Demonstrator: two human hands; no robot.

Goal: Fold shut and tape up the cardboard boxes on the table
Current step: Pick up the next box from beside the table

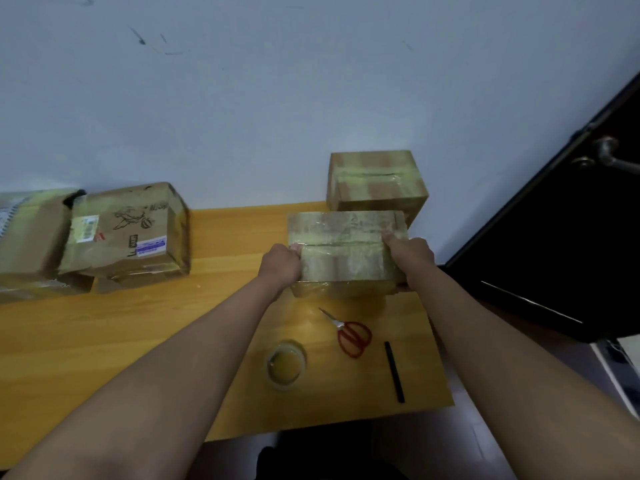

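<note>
A closed cardboard box [344,247] wrapped in shiny clear tape sits on the wooden table [138,323] right of centre. My left hand [282,263] grips its left edge with the fingers curled onto the top. My right hand [412,259] grips its right end, thumb on the top and fingers round the side. A roll of clear tape [286,365] lies flat on the table in front of the box, between my forearms. Red-handled scissors [348,332] lie just to the right of the roll.
A second taped box [375,183] stands behind the held one against the wall. A printed box [128,230] and another box [27,237] sit at the left. A black stick [394,371] lies near the table's right edge. A dark door [571,220] stands at right.
</note>
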